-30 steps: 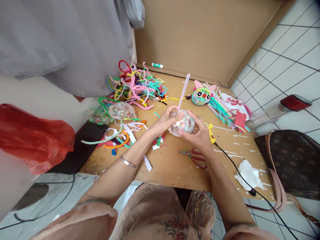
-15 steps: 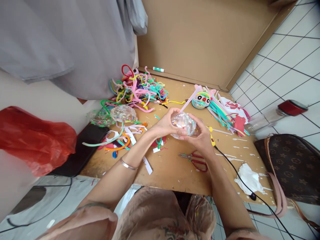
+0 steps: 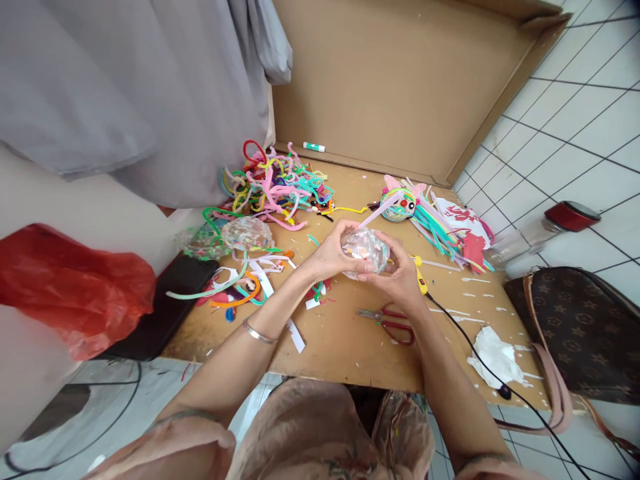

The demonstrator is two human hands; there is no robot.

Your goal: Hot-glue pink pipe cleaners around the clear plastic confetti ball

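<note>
Between my two hands is a clear, shiny rounded ball [image 3: 367,248] with coloured specks, and a pale lilac pipe cleaner [image 3: 379,209] sticks up from its top. My left hand [image 3: 333,255] wraps its left side, with the thumb along the lower front. Around the right side curl the fingers of my right hand [image 3: 401,277], its thumb near the other one. Under the right wrist lie red-handled scissors [image 3: 395,323]. Just beyond that hand sits a yellow corded tool [image 3: 421,275], partly covered. A pipe-cleaner figure with a face [image 3: 399,203] lies behind the ball.
A tangled heap of pipe cleaners [image 3: 275,183] lies at the back left, near another clear lump [image 3: 247,233]. To the right are crumpled tissue [image 3: 495,355], a red-capped bottle [image 3: 545,230] and a brown bag [image 3: 580,327]. A black cord [image 3: 467,338] crosses the table's right side.
The camera view has shifted slightly. Both hands keep their hold on the ball, and the lilac pipe cleaner leans a little further to the right.
</note>
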